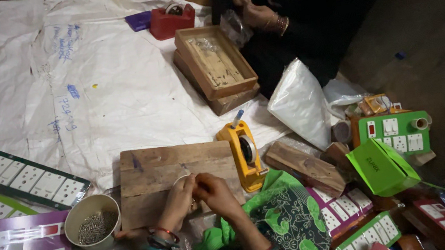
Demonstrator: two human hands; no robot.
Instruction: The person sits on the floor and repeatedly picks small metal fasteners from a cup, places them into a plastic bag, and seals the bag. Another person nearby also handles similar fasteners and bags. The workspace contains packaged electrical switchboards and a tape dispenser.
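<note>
My left hand (178, 199) and right hand (215, 193) meet over the near edge of the wooden board (174, 173), fingers pinched on a small part I cannot see clearly. The cup (93, 222) of small metal screws stands just left, nearer my left hand.

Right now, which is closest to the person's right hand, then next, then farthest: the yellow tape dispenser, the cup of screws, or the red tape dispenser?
From the right hand:
1. Yellow tape dispenser, just to its right.
2. Cup of screws, off to the left past the other hand.
3. Red tape dispenser, far up on the white sheet.
</note>
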